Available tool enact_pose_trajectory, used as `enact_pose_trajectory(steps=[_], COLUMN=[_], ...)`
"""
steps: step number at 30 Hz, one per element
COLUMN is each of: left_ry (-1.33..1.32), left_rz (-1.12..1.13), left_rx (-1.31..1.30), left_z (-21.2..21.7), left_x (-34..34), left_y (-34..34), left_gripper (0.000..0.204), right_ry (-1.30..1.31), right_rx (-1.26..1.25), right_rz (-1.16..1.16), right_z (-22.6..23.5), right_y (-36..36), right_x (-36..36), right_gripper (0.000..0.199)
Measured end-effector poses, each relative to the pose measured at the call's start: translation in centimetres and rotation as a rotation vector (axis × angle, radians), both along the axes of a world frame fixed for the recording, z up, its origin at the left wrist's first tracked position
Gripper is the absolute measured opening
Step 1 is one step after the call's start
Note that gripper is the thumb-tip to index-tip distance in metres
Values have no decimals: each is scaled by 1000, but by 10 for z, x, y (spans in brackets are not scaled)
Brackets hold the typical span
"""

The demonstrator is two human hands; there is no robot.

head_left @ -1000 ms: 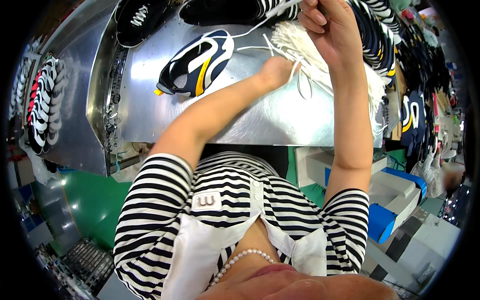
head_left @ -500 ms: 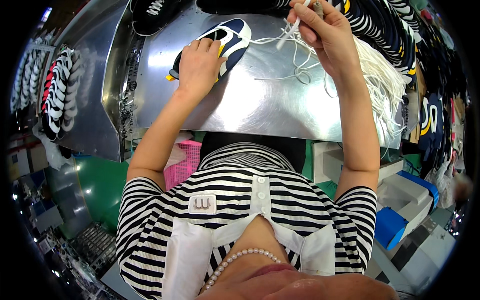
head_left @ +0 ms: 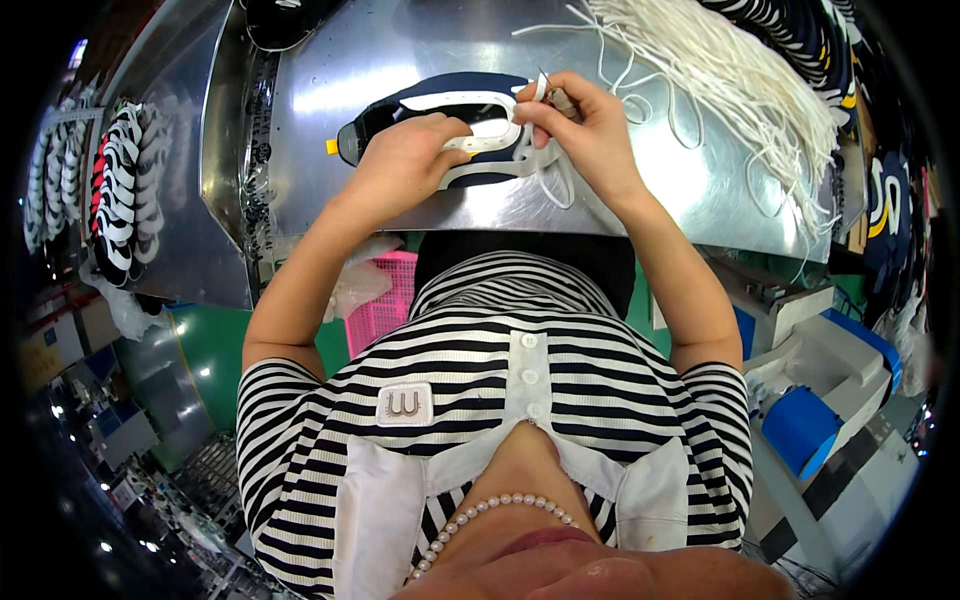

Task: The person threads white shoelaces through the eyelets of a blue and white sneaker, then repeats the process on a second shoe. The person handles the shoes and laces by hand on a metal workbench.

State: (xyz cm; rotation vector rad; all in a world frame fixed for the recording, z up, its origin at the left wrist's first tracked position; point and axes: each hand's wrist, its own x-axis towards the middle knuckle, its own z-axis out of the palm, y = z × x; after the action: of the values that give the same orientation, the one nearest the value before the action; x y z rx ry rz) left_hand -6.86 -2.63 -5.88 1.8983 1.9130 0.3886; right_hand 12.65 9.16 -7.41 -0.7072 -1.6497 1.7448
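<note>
Lacing work is under way on a navy-blue athletic shoe upper with white trim and a small yellow tab (head_left: 440,125), which lies flat on a shiny sheet-metal counter (head_left: 330,60), close to the near edge and directly in front of the person. Its long axis runs roughly left to right across the view, tilted slightly; the yellow-tabbed end points to the person's left, but whether that is heel or toe cannot be told. The left hand (head_left: 405,160) presses down on the upper's middle, fingers curled over the white eyelet strip. The right hand (head_left: 585,135) is closed in a pinch on the end of a thin white shoelace (head_left: 545,175), held at the upper's right end beside the eyelets. Part of the lace hangs in a loose loop below the shoe, so threading looks only begun, with most eyelets seemingly unlaced, though fingers hide several. A large bundle of loose white laces (head_left: 730,80) fans across the counter to the right, well apart from the shoe.
</note>
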Motion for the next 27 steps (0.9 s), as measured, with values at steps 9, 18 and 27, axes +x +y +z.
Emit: enact_pose_trajectory(steps=[9, 18, 27], left_ry=[128, -20, -5], left_rz=[5, 99, 115], left_rx=[-1, -42, -132], left_z=[-1, -21, -18], left_x=[21, 15, 15], left_y=[31, 39, 43], left_gripper=[30, 31, 34], right_ry=[108, -204, -278], right_rx=[-38, 108, 229], right_rz=[-106, -211, -45], right_z=[-39, -34, -47], right_y=[3, -9, -35], right_x=[-30, -6, 20], right_gripper=[10, 27, 14])
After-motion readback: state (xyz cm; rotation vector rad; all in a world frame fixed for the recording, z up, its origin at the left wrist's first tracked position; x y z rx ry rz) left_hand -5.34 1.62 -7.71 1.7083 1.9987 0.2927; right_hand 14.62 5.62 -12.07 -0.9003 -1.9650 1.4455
